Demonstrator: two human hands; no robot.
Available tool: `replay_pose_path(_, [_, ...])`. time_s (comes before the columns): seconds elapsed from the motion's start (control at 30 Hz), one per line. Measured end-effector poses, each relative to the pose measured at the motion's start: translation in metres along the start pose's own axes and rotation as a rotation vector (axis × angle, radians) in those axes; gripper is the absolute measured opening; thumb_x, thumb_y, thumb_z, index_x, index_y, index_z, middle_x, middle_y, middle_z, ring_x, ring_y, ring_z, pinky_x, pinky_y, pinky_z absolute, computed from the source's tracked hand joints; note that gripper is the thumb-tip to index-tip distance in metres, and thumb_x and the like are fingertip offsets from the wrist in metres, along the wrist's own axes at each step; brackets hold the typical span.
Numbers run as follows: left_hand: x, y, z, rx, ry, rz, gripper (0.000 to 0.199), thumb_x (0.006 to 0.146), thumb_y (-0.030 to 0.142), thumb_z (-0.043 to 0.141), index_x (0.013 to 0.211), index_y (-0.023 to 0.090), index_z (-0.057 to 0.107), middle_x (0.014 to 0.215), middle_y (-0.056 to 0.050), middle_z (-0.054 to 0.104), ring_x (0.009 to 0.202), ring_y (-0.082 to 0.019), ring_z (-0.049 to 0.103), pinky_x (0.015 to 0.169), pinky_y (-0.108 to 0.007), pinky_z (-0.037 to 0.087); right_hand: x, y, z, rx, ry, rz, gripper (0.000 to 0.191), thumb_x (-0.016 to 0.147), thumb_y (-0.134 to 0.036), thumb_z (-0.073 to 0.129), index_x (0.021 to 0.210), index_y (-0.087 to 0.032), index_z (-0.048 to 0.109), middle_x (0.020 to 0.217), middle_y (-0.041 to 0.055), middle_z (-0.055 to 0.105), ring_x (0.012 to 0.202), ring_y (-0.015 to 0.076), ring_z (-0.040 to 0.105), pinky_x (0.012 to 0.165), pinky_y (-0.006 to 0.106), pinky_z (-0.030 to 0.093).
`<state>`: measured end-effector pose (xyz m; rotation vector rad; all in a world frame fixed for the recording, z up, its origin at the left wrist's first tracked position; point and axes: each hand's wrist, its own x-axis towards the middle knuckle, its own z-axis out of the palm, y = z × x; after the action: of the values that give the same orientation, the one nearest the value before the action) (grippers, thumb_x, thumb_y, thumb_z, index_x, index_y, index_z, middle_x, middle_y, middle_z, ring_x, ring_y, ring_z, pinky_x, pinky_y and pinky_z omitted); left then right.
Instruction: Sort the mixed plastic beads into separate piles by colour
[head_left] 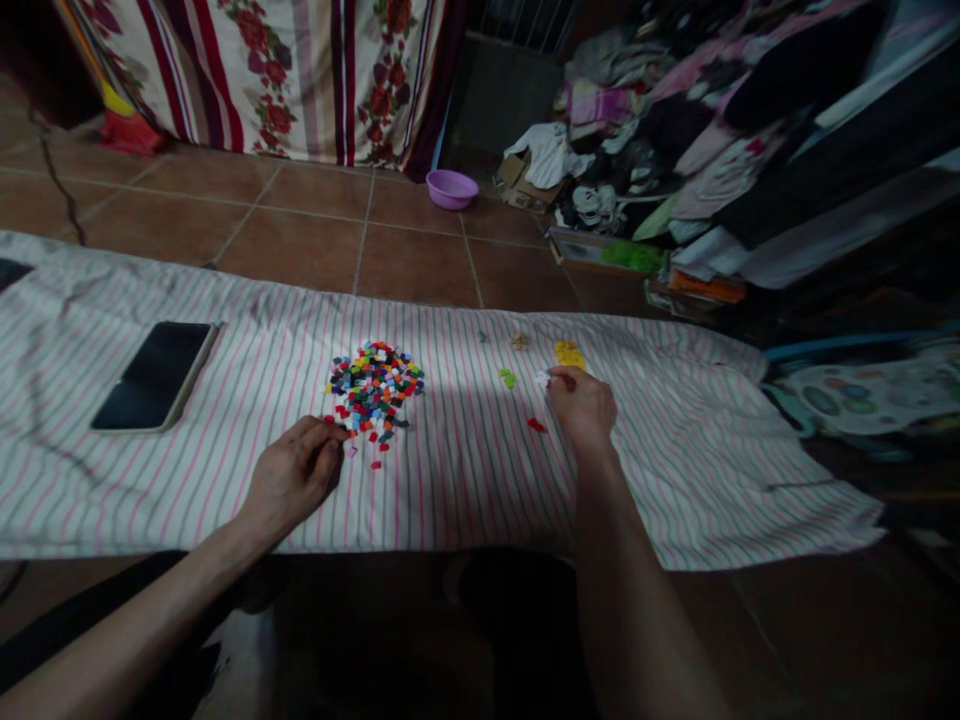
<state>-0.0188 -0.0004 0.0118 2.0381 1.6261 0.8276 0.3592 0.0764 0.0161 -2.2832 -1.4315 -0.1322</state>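
Note:
A mixed pile of tiny coloured blocks lies on the striped cloth. My left hand rests at the pile's near left edge, fingers curled together beside a few loose pieces; whatever they may pinch is too small to name. On the right, the thumb and fingertips of my right hand are pinched together, touching a little cluster of white blocks; whether one is between them is hidden. Around that hand lie small groups of yellow blocks, lime green blocks, red blocks, tan blocks and grey blocks.
A smartphone lies left on the striped cloth, which covers a long low surface. Beyond it, a purple basin stands on the tiled floor. Heaped clothes and boxes fill the back right.

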Motion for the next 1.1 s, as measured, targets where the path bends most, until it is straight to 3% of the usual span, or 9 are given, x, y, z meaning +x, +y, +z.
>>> replay_pose_path(0.13, [-0.001,0.000,0.000,-0.039,0.013,-0.006,0.026,0.090,0.033,0.042,0.090,0.021,0.065,0.091,-0.003,0.066,0.083,-0.016,0.067,0.075,-0.028,0.054,0.000,-0.014,0.000,0.034,0.052,-0.089,0.034,0.080,-0.025,0.046,0.098,-0.015,0.073,0.089,0.0121,0.071,0.082,0.0243,0.061,0.079,0.037,0.043])
replay_pose_path(0.27, [-0.001,0.001,0.001,-0.057,0.044,-0.018,0.026,0.090,0.033,0.041,0.089,0.021,0.065,0.091,-0.004,0.064,0.085,-0.016,0.066,0.077,-0.029,0.054,-0.012,-0.048,0.011,0.144,0.096,-0.264,0.035,0.083,-0.025,0.044,0.103,-0.014,0.069,0.093,0.0120,0.070,0.087,0.0247,0.060,0.086,0.039,0.043])
replay_pose_path(0.4, [-0.002,0.001,0.001,-0.047,0.070,-0.053,0.026,0.089,0.032,0.041,0.090,0.020,0.065,0.093,-0.005,0.063,0.088,-0.017,0.065,0.080,-0.031,0.055,-0.037,-0.088,0.023,0.307,0.005,-0.523,0.030,0.085,-0.022,0.045,0.102,-0.016,0.068,0.099,0.0116,0.069,0.093,0.0249,0.059,0.087,0.038,0.044])
replay_pose_path(0.53, [-0.002,0.001,0.000,-0.047,0.055,-0.048,0.026,0.089,0.031,0.041,0.092,0.020,0.064,0.094,-0.005,0.061,0.090,-0.017,0.065,0.082,-0.032,0.055,-0.060,-0.114,0.028,0.455,-0.082,-0.666,0.025,0.087,-0.019,0.047,0.098,-0.019,0.070,0.095,0.0098,0.068,0.091,0.0246,0.059,0.087,0.040,0.046])
replay_pose_path(0.87, [0.000,0.003,-0.002,-0.027,0.028,-0.038,0.027,0.090,0.030,0.039,0.093,0.020,0.063,0.096,-0.005,0.063,0.088,-0.017,0.066,0.080,-0.031,0.055,-0.088,-0.142,0.023,0.550,-0.254,-0.941,0.014,0.086,-0.019,0.058,0.083,-0.023,0.072,0.108,0.0093,0.064,0.104,0.0240,0.056,0.091,0.042,0.050])
replay_pose_path(1.1, [0.001,0.002,0.001,-0.032,0.036,-0.044,0.027,0.091,0.031,0.038,0.090,0.021,0.064,0.094,-0.004,0.064,0.086,-0.016,0.066,0.080,-0.030,0.054,-0.090,-0.143,0.013,0.498,-0.345,-1.040,0.009,0.084,-0.028,0.066,0.080,-0.021,0.070,0.114,0.0112,0.060,0.112,0.0266,0.053,0.096,0.047,0.048])
